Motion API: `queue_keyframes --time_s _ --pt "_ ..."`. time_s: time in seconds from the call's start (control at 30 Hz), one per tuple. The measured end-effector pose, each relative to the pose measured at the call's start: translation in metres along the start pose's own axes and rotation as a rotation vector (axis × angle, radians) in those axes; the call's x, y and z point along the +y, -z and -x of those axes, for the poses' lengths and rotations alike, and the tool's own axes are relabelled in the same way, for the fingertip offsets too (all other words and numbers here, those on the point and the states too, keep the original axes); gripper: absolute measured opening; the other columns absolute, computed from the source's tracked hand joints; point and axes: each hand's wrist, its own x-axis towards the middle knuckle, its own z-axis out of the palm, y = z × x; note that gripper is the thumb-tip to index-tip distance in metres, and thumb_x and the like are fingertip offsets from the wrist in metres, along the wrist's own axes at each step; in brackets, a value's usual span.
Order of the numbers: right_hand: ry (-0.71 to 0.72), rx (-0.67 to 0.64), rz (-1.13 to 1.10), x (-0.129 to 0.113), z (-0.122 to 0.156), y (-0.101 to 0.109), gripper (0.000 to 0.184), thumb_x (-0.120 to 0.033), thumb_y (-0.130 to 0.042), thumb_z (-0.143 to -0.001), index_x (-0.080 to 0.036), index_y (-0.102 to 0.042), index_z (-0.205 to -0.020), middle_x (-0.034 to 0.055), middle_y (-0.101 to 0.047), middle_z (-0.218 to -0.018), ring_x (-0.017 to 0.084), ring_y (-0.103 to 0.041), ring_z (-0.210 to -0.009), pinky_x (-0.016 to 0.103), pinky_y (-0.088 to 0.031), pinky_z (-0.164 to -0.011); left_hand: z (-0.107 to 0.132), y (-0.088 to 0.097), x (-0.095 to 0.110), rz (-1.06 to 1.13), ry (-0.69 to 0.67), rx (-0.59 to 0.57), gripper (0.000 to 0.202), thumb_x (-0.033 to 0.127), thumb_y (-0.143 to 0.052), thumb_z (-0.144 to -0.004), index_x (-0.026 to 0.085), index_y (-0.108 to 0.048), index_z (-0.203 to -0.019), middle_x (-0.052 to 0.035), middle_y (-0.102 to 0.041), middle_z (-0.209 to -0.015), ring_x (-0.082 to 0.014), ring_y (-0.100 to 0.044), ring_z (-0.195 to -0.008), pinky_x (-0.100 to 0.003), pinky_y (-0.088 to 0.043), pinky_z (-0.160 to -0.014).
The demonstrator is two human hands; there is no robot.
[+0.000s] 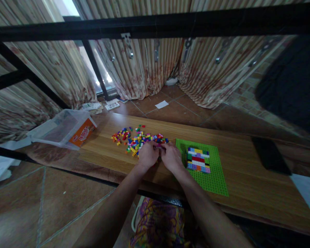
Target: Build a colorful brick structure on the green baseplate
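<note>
My left hand [148,154] and my right hand [171,155] meet at the near right side of a loose heap of toy building bricks [142,137]. The fingers of both are closed in a pinch. Between their fingertips shows a small purplish building brick [158,145], partly hidden by the fingers. Right of my right hand lies a green studded baseplate [218,172]. On it sits a block of joined bricks [198,159] in rows of white, red, blue, yellow and other colours.
A clear plastic bin [59,129] with an orange label stands at the wooden table's [103,155] left end. Toward the right lies a dark flat object [270,155]. A black metal bar [155,26] crosses above, before striped curtains [142,69]. A dark shape [294,79] fills the far right.
</note>
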Motion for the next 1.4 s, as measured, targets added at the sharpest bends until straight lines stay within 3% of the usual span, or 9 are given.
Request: queue_keyframes --time_s 0.17,0.4,0.6,0.87,1.03,1.17,1.4 --pt "-0.008 0.028 -0.025 0.0 0.001 -0.003 0.03 -0.016 -0.048 -0.09 -0.016 -0.069 -0.112 0.0116 -0.068 -0.111 0.023 -0.063 -0.102 0.03 -0.043 -0.092 -0.004 0.0 0.002 0.081 0.067 -0.003 0.02 0.019 -0.062 -0.078 0.02 -0.073 -0.095 -0.0063 -0.074 -0.092 -0.0183 -0.066 -0.087 -0.027 -0.047 -0.08" --pt "-0.011 0.084 -0.123 0.004 0.002 -0.003 0.03 -0.014 -0.05 -0.088 -0.016 -0.069 -0.111 0.0111 -0.07 -0.108 0.024 -0.065 -0.1 0.032 -0.045 -0.09 -0.013 -0.005 -0.009 0.338 0.044 0.035 0.02 0.015 -0.063 -0.074 0.015 -0.072 -0.092 -0.0049 -0.072 -0.083 -0.015 -0.063 -0.073 -0.025 -0.047 -0.07" --pt "0.027 0.086 -0.265 0.003 0.002 -0.011 0.032 -0.011 -0.049 -0.087 -0.018 -0.07 -0.11 0.0084 -0.073 -0.105 0.021 -0.067 -0.097 0.029 -0.047 -0.087 -0.018 -0.013 -0.009 0.435 0.028 -0.024 0.013 0.017 -0.061 -0.076 0.014 -0.073 -0.082 -0.004 -0.071 -0.076 -0.0137 -0.062 -0.068 -0.024 -0.046 -0.066" --pt "0.017 0.147 -0.169 0.005 0.0 -0.008 0.027 -0.013 -0.05 -0.088 -0.019 -0.07 -0.104 0.0076 -0.073 -0.103 0.021 -0.067 -0.095 0.029 -0.047 -0.086 -0.007 0.005 -0.005 0.005 0.043 0.129 0.025 0.019 -0.053 -0.082 0.017 -0.07 -0.1 -0.011 -0.073 -0.095 -0.0217 -0.066 -0.091 -0.029 -0.047 -0.08" --pt "0.028 0.111 -0.136 0.0 -0.003 -0.008 0.032 -0.011 -0.05 -0.086 -0.018 -0.069 -0.111 0.0089 -0.072 -0.108 0.022 -0.067 -0.099 0.031 -0.047 -0.09 -0.004 0.007 0.0 -0.08 0.032 0.08 0.029 0.016 -0.048 -0.083 0.017 -0.07 -0.102 -0.0126 -0.073 -0.093 -0.0234 -0.067 -0.09 -0.031 -0.047 -0.08" --pt "-0.012 0.138 -0.31 0.001 -0.003 -0.013 0.031 -0.013 -0.052 -0.084 -0.021 -0.07 -0.108 0.0067 -0.074 -0.105 0.021 -0.068 -0.097 0.033 -0.049 -0.09 -0.008 0.004 -0.005 0.113 0.078 0.08 0.028 0.012 -0.054 -0.078 0.016 -0.071 -0.101 -0.009 -0.073 -0.096 -0.0195 -0.066 -0.089 -0.027 -0.048 -0.08" --pt "-0.127 0.26 -0.9 0.008 -0.005 -0.026 0.022 -0.029 -0.058 -0.077 -0.022 -0.073 -0.091 0.0033 -0.076 -0.09 0.02 -0.069 -0.084 0.034 -0.053 -0.08 -0.015 -0.008 -0.024 0.454 0.173 0.116 0.029 0.018 -0.067 -0.073 0.012 -0.071 -0.101 -0.0049 -0.072 -0.084 -0.0133 -0.062 -0.068 -0.024 -0.047 -0.065"
